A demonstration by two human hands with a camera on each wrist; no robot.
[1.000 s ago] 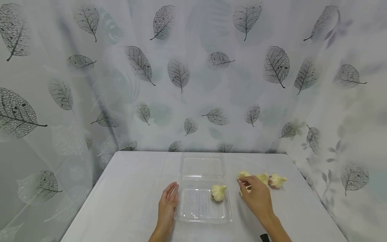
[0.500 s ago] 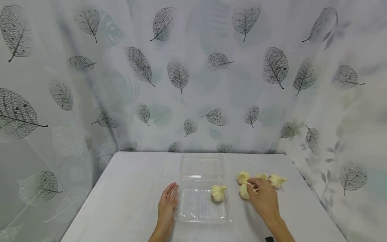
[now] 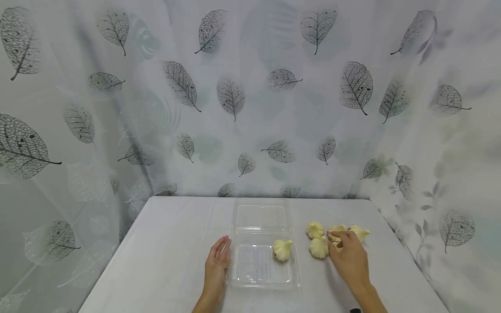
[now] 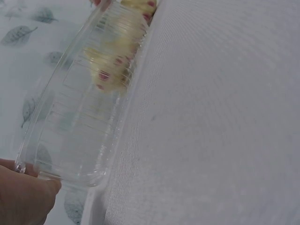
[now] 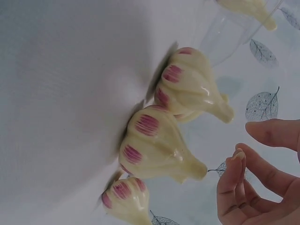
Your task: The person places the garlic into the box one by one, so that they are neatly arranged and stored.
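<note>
A clear plastic clamshell box (image 3: 262, 284) lies with its lid folded back, holding one garlic bulb (image 3: 282, 250) on its right side. My left hand (image 3: 217, 261) rests along the box's left wall, fingers mostly straight; the left wrist view shows part of it at the box's corner (image 4: 96, 178). To the right of the box sit several pale garlic bulbs with purple marks (image 5: 157, 143), among them a front bulb (image 3: 318, 247) and a back-left bulb (image 3: 315, 230). Over this group hovers my right hand (image 3: 349, 256), thumb and forefinger parted, nothing between them in the right wrist view.
The box's raised-edge lid (image 3: 262, 215) lies toward the table's back edge. A white cloth covers the table (image 3: 168, 243). Behind and at the sides hangs a leaf-printed curtain (image 3: 250, 108).
My right hand has moved to the right across the garlic bulbs, uncovering the front and back-left ones. The left hand and the box have stayed in place.
</note>
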